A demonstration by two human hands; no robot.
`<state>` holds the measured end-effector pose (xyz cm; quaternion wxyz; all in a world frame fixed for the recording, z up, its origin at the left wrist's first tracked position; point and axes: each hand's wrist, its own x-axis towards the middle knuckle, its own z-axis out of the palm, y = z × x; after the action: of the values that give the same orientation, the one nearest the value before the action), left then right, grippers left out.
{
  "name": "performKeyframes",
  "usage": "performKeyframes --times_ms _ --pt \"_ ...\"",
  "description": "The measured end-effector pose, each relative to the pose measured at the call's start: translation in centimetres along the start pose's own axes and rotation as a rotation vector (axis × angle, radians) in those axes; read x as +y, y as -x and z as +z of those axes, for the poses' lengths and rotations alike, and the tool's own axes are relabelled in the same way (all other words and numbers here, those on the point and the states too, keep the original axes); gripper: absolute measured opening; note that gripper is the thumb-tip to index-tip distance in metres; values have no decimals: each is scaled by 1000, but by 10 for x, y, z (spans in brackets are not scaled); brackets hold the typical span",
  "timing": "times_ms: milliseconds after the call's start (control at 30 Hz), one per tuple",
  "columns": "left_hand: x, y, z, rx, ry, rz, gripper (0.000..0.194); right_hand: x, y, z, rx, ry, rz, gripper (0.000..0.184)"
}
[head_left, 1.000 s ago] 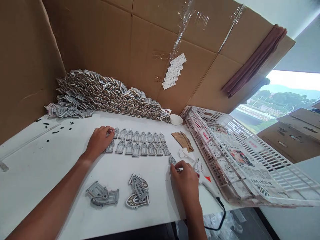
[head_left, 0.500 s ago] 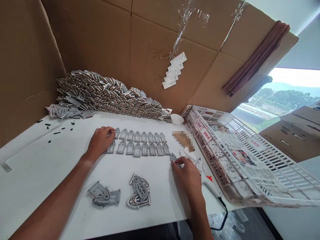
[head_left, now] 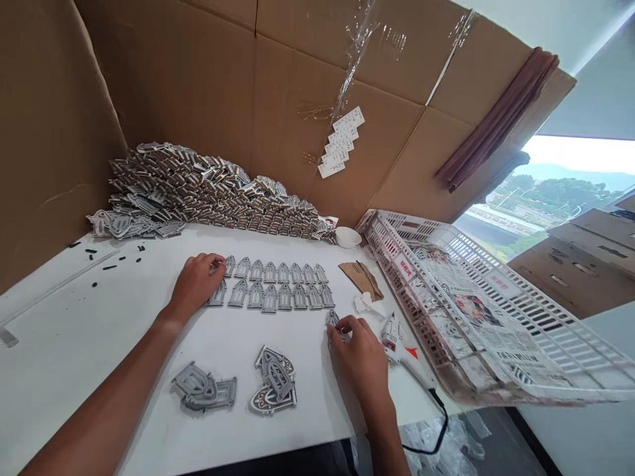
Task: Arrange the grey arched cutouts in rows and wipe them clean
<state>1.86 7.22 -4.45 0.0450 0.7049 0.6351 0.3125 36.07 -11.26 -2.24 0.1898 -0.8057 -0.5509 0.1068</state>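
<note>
Brown cardboard sheets (head_left: 163,79) wall off the back and left of our white surface (head_left: 74,344). We start at its left edge, where small black bits (head_left: 106,267) lie scattered near a clear plastic strip (head_left: 54,281). Behind them rises a long heap of stacked arch-shaped metal frames (head_left: 198,188), banked against the cardboard.

Nearer us, our left hand (head_left: 196,281) sits at the left end of two neat rows of silver arch frames (head_left: 272,284), each with a pointed top and a cut-out window. Its fingers (head_left: 215,263) curl down onto the first frame of the upper row, though we cannot tell whether they grip it. Below the rows lie a loose cluster of plain grey frames (head_left: 201,390) and an overlapping pair of frames with dark scrollwork borders (head_left: 274,382).

Our right hand (head_left: 357,360) is just past the right end of the rows, its fingertips (head_left: 347,324) pressed together, pinching a single small frame (head_left: 332,319) whose tip shows above them. Close by are a white hot glue gun (head_left: 394,344) with a red triangle mark and a black cord (head_left: 439,423), white scraps (head_left: 368,304), a torn cardboard piece (head_left: 361,279) and a white bowl (head_left: 347,237). Paper slips (head_left: 342,142) taped to the cardboard carry print too small to read. Farthest right, a white plastic crate (head_left: 397,264) holds newspaper (head_left: 471,311) with red-and-white headings, also unreadable here.
</note>
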Motion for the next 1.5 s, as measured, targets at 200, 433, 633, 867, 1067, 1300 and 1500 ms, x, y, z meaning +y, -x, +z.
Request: performKeyframes --times_ms 200,433,633,867,1067,1300,1500 --pt "2 1 -1 -5 0 -20 35 0 3 0 27 -91 -75 24" --pt "3 0 -1 -12 -3 -6 30 -44 47 -13 -306 -254 -394 23" --pt "3 0 -3 -19 1 7 27 -62 67 4 -287 -144 -453 43" --pt "6 0 -5 -20 19 1 28 -62 70 10 -227 -176 -428 39" --pt "9 3 -9 -44 34 -16 34 -41 52 9 -113 -291 -311 27" --pt "12 3 -11 -57 47 -38 36 -21 25 35 147 -232 -189 18" --pt "13 3 -10 -57 42 -33 35 -28 26 48 215 -112 -202 10"
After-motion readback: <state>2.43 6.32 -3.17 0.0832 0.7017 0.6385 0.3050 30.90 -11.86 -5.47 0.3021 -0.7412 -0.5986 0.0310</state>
